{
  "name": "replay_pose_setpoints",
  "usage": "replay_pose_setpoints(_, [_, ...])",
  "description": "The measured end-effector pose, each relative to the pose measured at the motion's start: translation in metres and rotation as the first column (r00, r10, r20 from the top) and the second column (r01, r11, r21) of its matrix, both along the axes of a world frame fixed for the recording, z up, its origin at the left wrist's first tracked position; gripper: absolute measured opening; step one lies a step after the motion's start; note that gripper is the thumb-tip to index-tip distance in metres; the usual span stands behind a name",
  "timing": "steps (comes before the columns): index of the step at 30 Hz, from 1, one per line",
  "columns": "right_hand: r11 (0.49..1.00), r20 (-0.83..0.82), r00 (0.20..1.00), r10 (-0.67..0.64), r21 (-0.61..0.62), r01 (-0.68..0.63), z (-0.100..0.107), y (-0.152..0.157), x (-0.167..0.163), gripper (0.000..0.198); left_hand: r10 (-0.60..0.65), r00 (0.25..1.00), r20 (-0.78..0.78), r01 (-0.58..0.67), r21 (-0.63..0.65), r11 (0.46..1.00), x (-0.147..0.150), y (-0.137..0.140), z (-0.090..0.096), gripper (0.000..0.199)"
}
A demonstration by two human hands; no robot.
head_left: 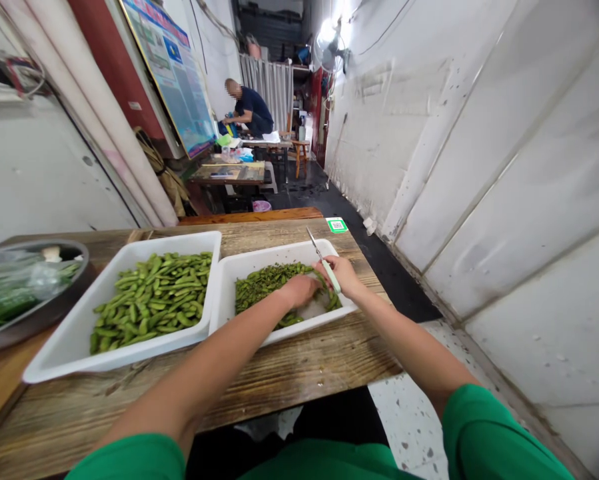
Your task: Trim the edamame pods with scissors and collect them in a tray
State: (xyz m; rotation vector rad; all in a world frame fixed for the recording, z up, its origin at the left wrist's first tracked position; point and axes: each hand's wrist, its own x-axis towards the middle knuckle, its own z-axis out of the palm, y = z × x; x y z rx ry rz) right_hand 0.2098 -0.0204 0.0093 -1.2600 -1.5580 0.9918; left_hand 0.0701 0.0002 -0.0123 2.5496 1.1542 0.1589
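My right hand [343, 275] is closed around what look like scissors [331, 275], seen edge-on, with a pale green handle and a metal blade pointing up and away. It hovers over the right end of a white tray [266, 259]. Lower in that tray is my left hand [300, 291], its fingers curled down among the green edamame pods [252, 287]; what they pinch is hidden. Small dark bits lie mixed with these pods. A second white tray [59, 350] stands close on the left, heaped with cleaner-looking edamame pods [152, 300].
Both trays rest on a wooden table [279, 360]. A dark metal basin [82, 267] with bagged greens stands at far left. A QR-code card [336, 225] lies at the far right corner. Farther back, a person [252, 110] bends over another table. A white wall [479, 167] runs along the right.
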Motion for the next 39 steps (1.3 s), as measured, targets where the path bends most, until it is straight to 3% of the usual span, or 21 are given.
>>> replay_pose_setpoints(3, [1.0,0.0,1.0,-0.004,-0.006,0.004,-0.002,0.001,0.0,0.033,0.024,1.0,-0.019,-0.024,0.014,1.0,-0.004,0.005,0.001,0.027])
replay_pose_setpoints(7, [1.0,0.028,1.0,-0.007,-0.011,0.007,-0.003,0.002,-0.001,0.034,0.108,0.974,0.198,-0.101,-0.048,0.994,-0.012,0.011,0.005,0.017])
replay_pose_setpoints(11, [1.0,0.118,0.993,-0.011,-0.004,0.011,0.001,-0.001,-0.002,0.036,0.314,0.824,0.471,-0.198,-0.279,0.94,-0.025,0.01,0.011,0.026])
replay_pose_setpoints(16, [0.996,0.294,0.952,0.085,-0.015,-0.084,0.005,-0.006,-0.002,0.035,0.578,0.632,0.516,-0.262,-0.56,0.786,-0.04,0.01,0.017,0.037])
replay_pose_setpoints(20, [0.992,0.381,0.916,0.127,-0.032,-0.124,0.003,-0.007,-0.002,0.035,0.66,0.522,0.541,-0.243,-0.647,0.723,-0.044,0.014,0.016,0.041])
replay_pose_setpoints(26, [0.994,0.473,0.875,0.105,-0.026,-0.105,-0.002,-0.004,0.0,0.037,0.686,0.439,0.58,-0.221,-0.67,0.709,-0.047,0.019,0.012,0.038])
replay_pose_setpoints(30, [0.991,0.525,0.842,0.124,-0.031,-0.126,-0.003,-0.003,0.0,0.037,0.696,0.439,0.567,-0.325,-0.622,0.712,-0.049,0.022,0.011,0.038])
replay_pose_setpoints(39, [0.985,0.517,0.84,0.168,-0.054,-0.164,0.006,-0.011,-0.002,0.038,0.606,0.565,0.56,-0.406,-0.451,0.795,-0.051,0.021,0.013,0.025])
